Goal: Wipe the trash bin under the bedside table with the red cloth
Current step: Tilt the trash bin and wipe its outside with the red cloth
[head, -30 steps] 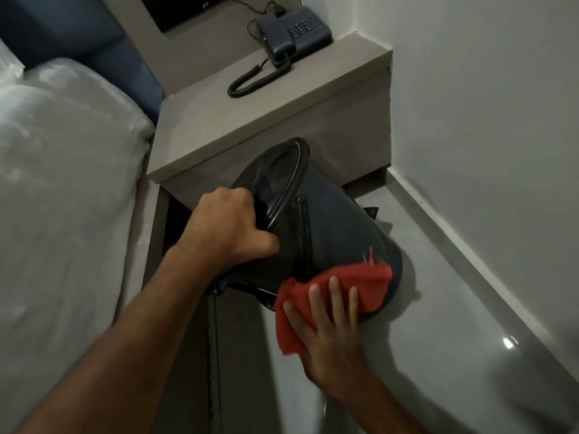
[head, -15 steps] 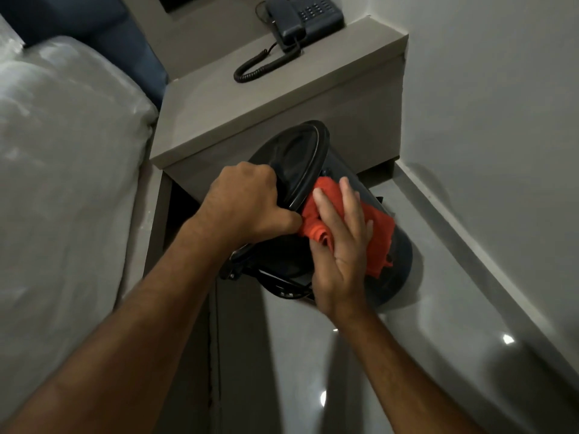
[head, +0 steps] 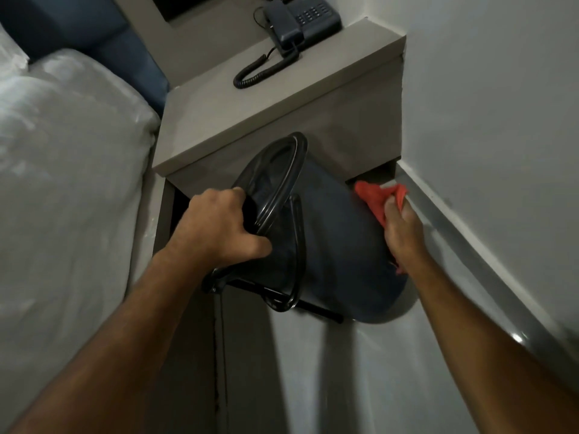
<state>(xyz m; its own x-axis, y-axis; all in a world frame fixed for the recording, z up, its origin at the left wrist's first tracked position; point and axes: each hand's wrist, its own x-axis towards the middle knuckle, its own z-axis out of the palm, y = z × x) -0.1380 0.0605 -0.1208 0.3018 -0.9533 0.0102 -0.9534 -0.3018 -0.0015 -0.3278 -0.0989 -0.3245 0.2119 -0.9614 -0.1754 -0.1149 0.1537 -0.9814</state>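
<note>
A dark round trash bin (head: 338, 245) is tipped over on the floor in front of the bedside table (head: 282, 114), its lid end up and to the left. My left hand (head: 219, 227) grips the bin's black lid rim. My right hand (head: 404, 233) presses the red cloth (head: 376, 198) against the bin's right side, near the wall. Part of the cloth shows above the fingers and a scrap below the wrist. A thin black pedal bar sticks out under the bin.
A dark telephone (head: 300, 20) with a coiled cord sits on the bedside table. The white bed (head: 62, 183) runs along the left. A grey wall and its skirting (head: 470, 239) close the right side. Glossy floor (head: 360, 371) lies below the bin.
My right hand slid the red cloth from the bin's lower body up to the lid, then over to the bin's far right side. The left hand stays on the lid rim.
</note>
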